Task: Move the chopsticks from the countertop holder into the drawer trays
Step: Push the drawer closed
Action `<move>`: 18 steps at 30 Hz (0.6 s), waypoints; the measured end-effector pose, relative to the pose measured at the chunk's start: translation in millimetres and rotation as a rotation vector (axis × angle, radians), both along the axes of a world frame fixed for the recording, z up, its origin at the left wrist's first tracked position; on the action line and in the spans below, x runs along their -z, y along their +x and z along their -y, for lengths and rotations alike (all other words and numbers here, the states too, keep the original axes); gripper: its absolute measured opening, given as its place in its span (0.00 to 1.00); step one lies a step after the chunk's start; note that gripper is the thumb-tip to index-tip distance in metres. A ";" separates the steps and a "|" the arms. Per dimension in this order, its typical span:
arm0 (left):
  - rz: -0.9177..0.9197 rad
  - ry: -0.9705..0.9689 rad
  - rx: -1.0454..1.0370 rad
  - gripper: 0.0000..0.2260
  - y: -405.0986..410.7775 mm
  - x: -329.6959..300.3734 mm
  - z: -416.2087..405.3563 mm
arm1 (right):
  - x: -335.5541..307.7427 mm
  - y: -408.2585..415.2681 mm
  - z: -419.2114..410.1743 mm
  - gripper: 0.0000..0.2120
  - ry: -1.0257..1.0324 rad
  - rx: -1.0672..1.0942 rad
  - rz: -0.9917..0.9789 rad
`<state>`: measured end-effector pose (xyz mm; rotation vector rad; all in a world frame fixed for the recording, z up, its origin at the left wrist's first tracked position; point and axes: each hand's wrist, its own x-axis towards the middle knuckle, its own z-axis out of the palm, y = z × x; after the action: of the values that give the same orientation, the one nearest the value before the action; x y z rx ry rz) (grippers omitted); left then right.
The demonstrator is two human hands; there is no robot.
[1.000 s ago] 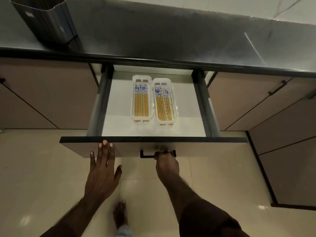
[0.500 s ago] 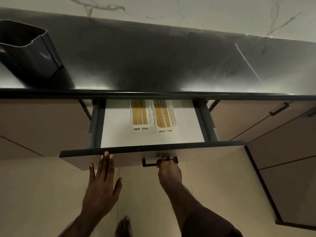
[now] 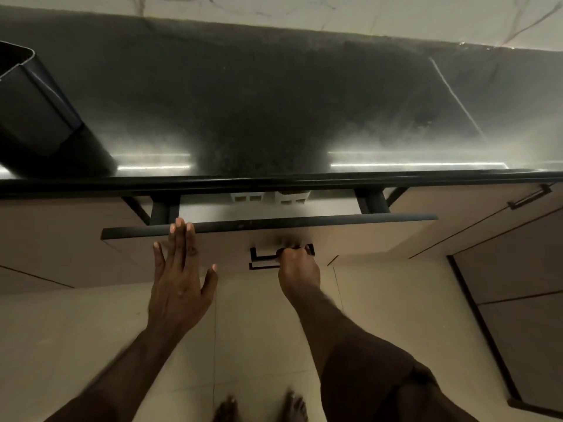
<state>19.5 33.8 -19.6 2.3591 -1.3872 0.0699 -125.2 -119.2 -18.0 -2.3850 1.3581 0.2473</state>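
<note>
The drawer (image 3: 350, 236) stands only slightly out from under the dark countertop (image 3: 274, 102). Just the near ends of two white trays (image 3: 246, 197) (image 3: 292, 199) show in the gap; the chopsticks in them are hidden under the counter edge. My right hand (image 3: 297, 269) grips the black drawer handle (image 3: 262, 259). My left hand (image 3: 179, 269) presses flat against the drawer front, fingers straight, fingertips at its top edge. A dark holder (image 3: 33, 117) stands at the counter's left; its inside cannot be seen.
Closed beige cabinet fronts flank the drawer, one at the right with a black handle (image 3: 528, 197). A tall cabinet (image 3: 518, 315) juts out at the right. My bare feet (image 3: 262, 408) stand on the pale tiled floor below.
The drawer has slid inward, from wide open to nearly closed, with both hands moving along with it. The trays and chopsticks have gone almost fully under the counter.
</note>
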 end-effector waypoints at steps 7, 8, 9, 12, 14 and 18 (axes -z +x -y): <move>0.069 -0.034 -0.067 0.37 23.7 -1.0 37.3 | -0.4 27.1 38.2 0.11 -0.006 -0.024 0.022; 0.074 -0.038 -0.080 0.37 26.0 -1.5 40.0 | -0.3 30.8 43.2 0.12 0.005 -0.020 0.022; 0.081 -0.041 -0.093 0.37 28.6 -1.9 43.4 | 1.0 34.9 48.4 0.13 0.035 0.003 0.035; 0.121 -0.057 -0.122 0.37 36.5 -5.4 53.7 | 8.0 43.3 59.3 0.17 0.185 0.182 0.157; 0.146 -0.065 -0.131 0.37 41.1 -7.8 60.3 | 6.8 48.1 59.4 0.18 0.321 0.350 0.299; 0.171 -0.080 -0.143 0.37 47.7 -10.0 71.2 | 10.1 50.4 69.0 0.20 0.315 0.262 0.267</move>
<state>67.2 -37.4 -9.5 2.4284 -1.2624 0.3686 -74.9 -188.2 -28.1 -1.8849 1.3712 0.0601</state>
